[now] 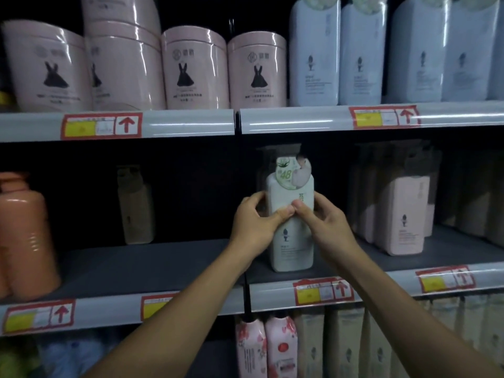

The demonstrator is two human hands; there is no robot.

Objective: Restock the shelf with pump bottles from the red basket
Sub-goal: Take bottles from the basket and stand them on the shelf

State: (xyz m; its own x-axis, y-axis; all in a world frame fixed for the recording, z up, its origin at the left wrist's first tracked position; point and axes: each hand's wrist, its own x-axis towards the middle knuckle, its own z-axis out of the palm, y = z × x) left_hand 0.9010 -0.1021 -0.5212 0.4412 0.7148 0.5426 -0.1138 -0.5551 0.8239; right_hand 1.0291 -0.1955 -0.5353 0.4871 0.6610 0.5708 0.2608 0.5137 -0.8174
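Observation:
A white pump bottle (292,246) with a round "48" tag at its neck stands upright on the middle shelf (152,266), near the front edge. My left hand (255,222) grips its left side and my right hand (326,222) grips its right side, with both thumbs meeting on the bottle's front. The pump head is mostly hidden in the dark behind the tag. The red basket is out of view.
Pink pump bottles (403,216) stand to the right on the same shelf, a tan bottle (135,208) stands far back left, and an orange bottle (26,236) at the left edge. Pink tubs (193,72) and pale blue bottles (313,55) fill the upper shelf. More bottles (281,347) stand below.

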